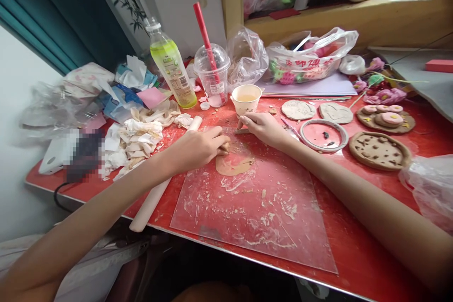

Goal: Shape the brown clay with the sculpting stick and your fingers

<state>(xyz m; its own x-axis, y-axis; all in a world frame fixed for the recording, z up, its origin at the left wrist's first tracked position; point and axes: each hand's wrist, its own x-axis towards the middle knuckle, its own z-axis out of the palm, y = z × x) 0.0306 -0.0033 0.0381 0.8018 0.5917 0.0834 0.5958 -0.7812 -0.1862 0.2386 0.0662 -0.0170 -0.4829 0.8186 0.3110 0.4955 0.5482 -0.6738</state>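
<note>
A home craft corner: a cluttered red table (pixel 354 245) with flat brown clay discs (pixel 379 150), crumpled tissues (pixel 136 139) and a green drink bottle (pixel 171 67).

a pixelated patch (pixel 83 155) is blurring something at the table's left; the plastic bag (pixel 430 188) is running off the right edge.

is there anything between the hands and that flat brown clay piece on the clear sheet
Nothing visible. The left hand already rests on the top edge of the clay piece. The right hand sits just beyond it by the paper cup, with only bare clear sheet between.
</note>
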